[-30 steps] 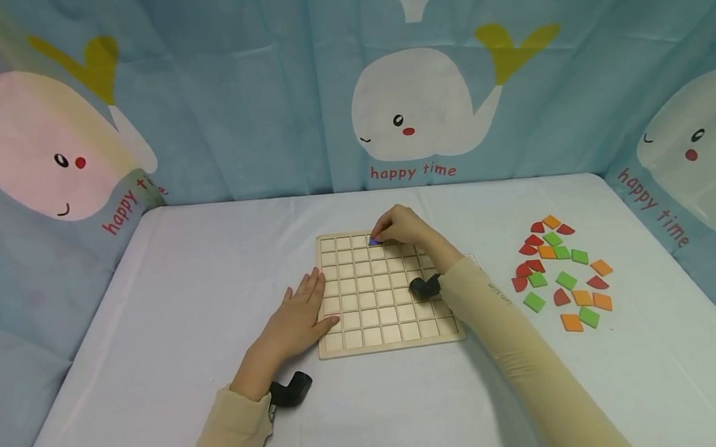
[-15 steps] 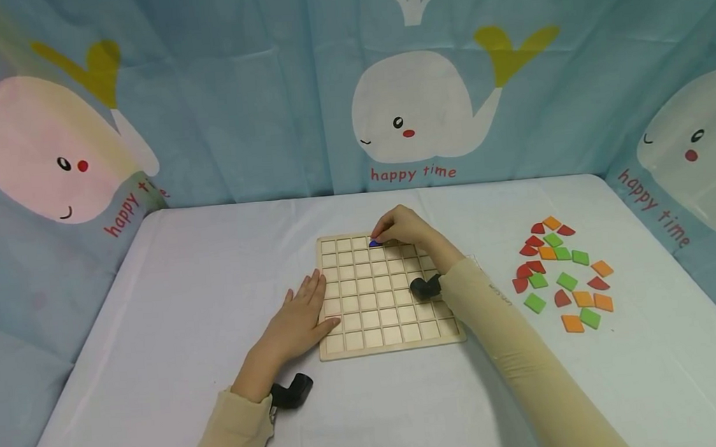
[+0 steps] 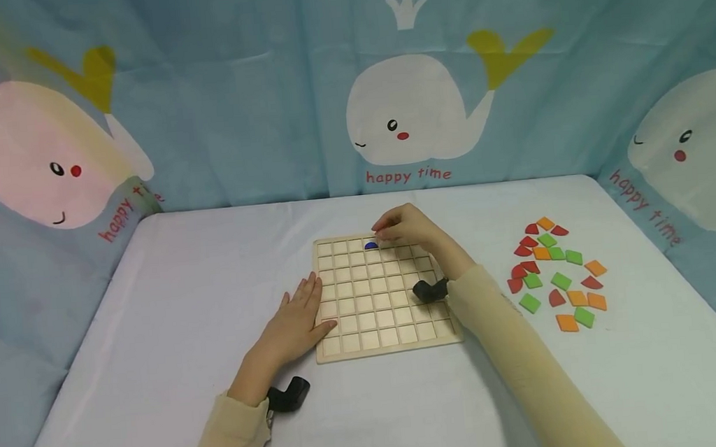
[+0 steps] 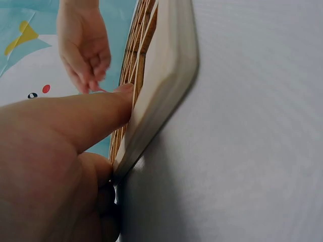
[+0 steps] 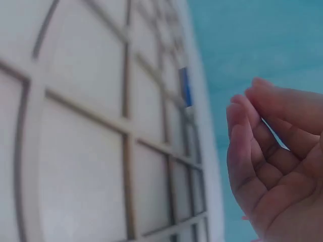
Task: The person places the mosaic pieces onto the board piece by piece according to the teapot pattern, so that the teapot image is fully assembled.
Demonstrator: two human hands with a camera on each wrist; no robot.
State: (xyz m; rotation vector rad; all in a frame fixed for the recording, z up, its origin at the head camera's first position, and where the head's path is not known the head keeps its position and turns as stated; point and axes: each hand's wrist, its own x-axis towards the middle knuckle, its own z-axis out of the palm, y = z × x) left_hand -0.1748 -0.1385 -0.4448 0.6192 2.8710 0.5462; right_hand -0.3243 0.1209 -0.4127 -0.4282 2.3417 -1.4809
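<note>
A square wooden grid board (image 3: 364, 304) lies on the white tabletop. My left hand (image 3: 293, 327) rests on its left side with fingers straight. In the left wrist view the thumb (image 4: 91, 118) lies over the board's rim (image 4: 166, 70). One blue piece with a rounded top (image 3: 370, 246) sits in a cell of the far row. Just right of it and above the board's far edge is my right hand (image 3: 412, 230). Its fingers are loosely bent and hold nothing in the right wrist view, apart from the blue piece (image 5: 186, 86).
Red quarter-round pieces (image 3: 556, 298), green squares (image 3: 561, 281) and orange squares (image 3: 566, 323) are scattered on the table right of the board. Behind the table hangs a blue curtain (image 3: 249, 120) with whales. Each wrist carries a black camera (image 3: 289, 395).
My right hand has let go of the blue piece and lifted slightly away to the right, leaving it in the far row. The left hand stays on the board.
</note>
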